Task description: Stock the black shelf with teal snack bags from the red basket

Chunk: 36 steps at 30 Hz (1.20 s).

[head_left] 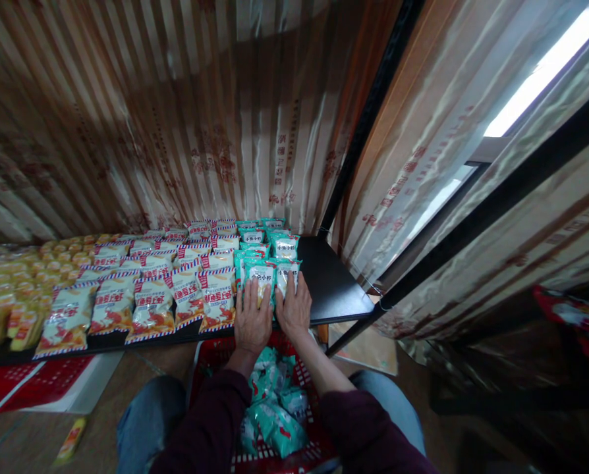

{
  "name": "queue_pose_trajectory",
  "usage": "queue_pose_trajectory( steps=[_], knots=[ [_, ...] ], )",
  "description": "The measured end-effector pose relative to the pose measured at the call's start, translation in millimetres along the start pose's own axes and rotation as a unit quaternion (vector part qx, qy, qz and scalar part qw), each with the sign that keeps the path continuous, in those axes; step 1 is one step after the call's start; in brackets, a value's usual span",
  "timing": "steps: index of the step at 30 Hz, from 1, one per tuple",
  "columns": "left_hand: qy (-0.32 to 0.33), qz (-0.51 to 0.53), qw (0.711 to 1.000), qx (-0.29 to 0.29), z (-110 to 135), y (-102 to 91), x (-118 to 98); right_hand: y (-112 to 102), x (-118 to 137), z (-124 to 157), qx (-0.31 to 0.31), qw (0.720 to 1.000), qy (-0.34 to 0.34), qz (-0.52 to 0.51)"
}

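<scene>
My left hand (252,320) lies flat with fingers spread on a teal snack packet (261,271) at the front edge of a low black shelf (335,283). My right hand (293,307) rests the same way on the neighbouring teal packet (287,271). More teal packets (284,245) stand in rows behind them. Below my arms a red basket (300,370) holds several loose teal packets (275,421).
White-and-orange snack bags (151,299) fill the shelf's middle, yellow packets (8,296) its left end. The shelf's right end is bare. A striped curtain hangs behind, a black post (368,112) at the corner. A yellow packet (70,440) lies on the floor beside red-and-white cardboard (37,385).
</scene>
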State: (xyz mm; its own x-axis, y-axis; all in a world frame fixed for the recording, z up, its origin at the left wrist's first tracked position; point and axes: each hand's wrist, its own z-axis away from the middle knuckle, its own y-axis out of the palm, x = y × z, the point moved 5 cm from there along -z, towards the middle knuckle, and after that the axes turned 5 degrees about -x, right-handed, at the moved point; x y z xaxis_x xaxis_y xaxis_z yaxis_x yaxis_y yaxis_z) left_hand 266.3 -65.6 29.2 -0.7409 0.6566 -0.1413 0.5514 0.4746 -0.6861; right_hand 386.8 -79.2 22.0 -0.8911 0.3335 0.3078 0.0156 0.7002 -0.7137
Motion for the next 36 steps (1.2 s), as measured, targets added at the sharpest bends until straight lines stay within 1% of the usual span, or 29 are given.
queue_pose_trajectory(
  steps=[7, 10, 15, 20, 24, 27, 36],
  knots=[
    [-0.007, -0.005, 1.000, -0.010, 1, 0.9, 2, -5, -1, 2, -0.044, 0.998, -0.025, -0.023],
    [-0.001, -0.005, 1.000, -0.019, 2, 0.6, 2, -11, 1, 5, -0.060, 0.996, -0.057, -0.028],
    [0.010, -0.019, 0.999, -0.047, 4, 1.0, 3, -22, 13, 18, -0.040, 0.987, -0.146, -0.046],
    [0.023, -0.010, 0.997, -0.070, 5, 1.1, 3, -24, 19, 21, -0.009, 0.981, -0.188, -0.054],
    [0.027, 0.001, 0.996, -0.086, 6, 1.6, 3, -24, 24, 14, 0.000, 0.979, -0.195, -0.058],
    [0.023, 0.009, 0.995, -0.094, 7, 1.8, 3, -21, 27, 10, 0.004, 0.980, -0.188, -0.058],
    [0.028, 0.008, 0.995, -0.094, 7, -1.8, 3, -12, 26, 10, 0.020, 0.985, -0.166, -0.037]
  ],
)
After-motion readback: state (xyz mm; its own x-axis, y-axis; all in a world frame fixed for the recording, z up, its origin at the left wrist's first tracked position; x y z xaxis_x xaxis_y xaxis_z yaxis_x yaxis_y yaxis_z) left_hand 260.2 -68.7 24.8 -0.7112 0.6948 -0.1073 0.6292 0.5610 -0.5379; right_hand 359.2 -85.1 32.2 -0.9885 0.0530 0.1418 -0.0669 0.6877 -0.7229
